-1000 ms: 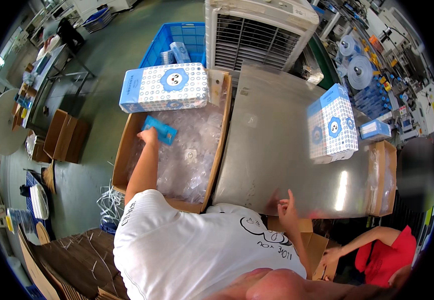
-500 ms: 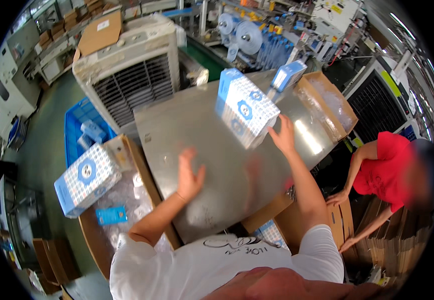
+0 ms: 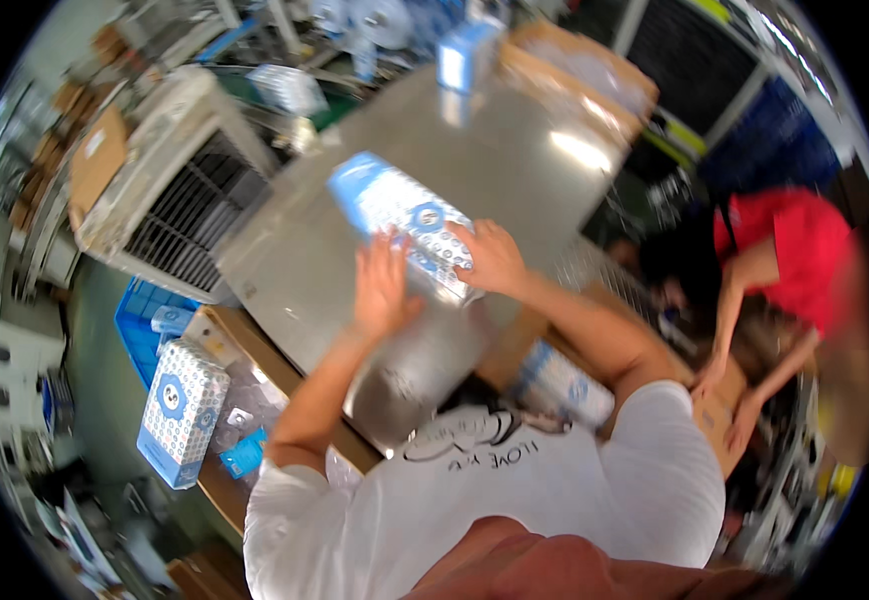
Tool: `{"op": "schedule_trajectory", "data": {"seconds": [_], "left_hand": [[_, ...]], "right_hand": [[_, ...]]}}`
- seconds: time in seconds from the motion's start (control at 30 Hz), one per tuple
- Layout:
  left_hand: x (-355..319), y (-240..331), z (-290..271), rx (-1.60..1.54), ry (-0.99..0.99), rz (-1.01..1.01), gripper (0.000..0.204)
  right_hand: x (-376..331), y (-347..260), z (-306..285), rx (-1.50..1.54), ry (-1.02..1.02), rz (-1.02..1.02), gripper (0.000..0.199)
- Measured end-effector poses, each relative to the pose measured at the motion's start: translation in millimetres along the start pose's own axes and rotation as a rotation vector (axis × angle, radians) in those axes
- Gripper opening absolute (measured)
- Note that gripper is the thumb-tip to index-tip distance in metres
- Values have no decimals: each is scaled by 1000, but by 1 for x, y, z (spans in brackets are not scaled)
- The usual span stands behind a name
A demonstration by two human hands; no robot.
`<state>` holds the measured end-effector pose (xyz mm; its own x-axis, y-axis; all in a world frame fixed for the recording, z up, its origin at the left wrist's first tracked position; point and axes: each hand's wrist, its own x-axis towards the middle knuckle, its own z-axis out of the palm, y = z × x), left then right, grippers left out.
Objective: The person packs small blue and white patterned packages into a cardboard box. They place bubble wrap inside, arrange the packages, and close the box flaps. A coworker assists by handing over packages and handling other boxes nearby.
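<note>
A white-and-blue patterned plastic-wrapped pack [image 3: 423, 217] lies at a slant over the metal table [image 3: 315, 225] in front of me. My right hand [image 3: 495, 260] grips its right end, thumb and fingers pressed around the corner. At the pack's near side is my left hand [image 3: 383, 285], fingers stretched out and fingertips against or just beside the wrapper; blur hides whether they touch. A similar pack [image 3: 183, 398] sits on the left carton's edge, and another pack [image 3: 560, 385] shows inside the open carton close to my body on the right.
The left carton [image 3: 260, 345] holds clear plastic and a small blue packet [image 3: 245, 455]. A blue crate [image 3: 135, 320] and a grilled cooler [image 3: 195, 190] stand beyond it. A blue-white box [image 3: 467, 55] and plastic-filled carton [image 3: 580, 75] are at the far side. A co-worker in red [image 3: 800, 250] bends over cardboard at right.
The pack has come closer to me and lies lower, with my right hand on its end. My left hand has moved up to its near side. The whole view has turned.
</note>
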<state>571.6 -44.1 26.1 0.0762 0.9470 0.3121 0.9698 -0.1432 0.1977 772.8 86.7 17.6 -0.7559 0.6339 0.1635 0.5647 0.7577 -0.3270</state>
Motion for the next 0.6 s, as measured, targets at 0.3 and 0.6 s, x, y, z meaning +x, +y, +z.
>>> {"op": "schedule_trajectory", "data": {"seconds": [0.3,0.6], "left_hand": [[4,5,13,-76,-212,7,87],[7,-41,-35,-1758,83,-834,55]], "right_hand": [[-385,117,-88,-31,619,838,59],[-443,78,62,980,573,1420,77]]}}
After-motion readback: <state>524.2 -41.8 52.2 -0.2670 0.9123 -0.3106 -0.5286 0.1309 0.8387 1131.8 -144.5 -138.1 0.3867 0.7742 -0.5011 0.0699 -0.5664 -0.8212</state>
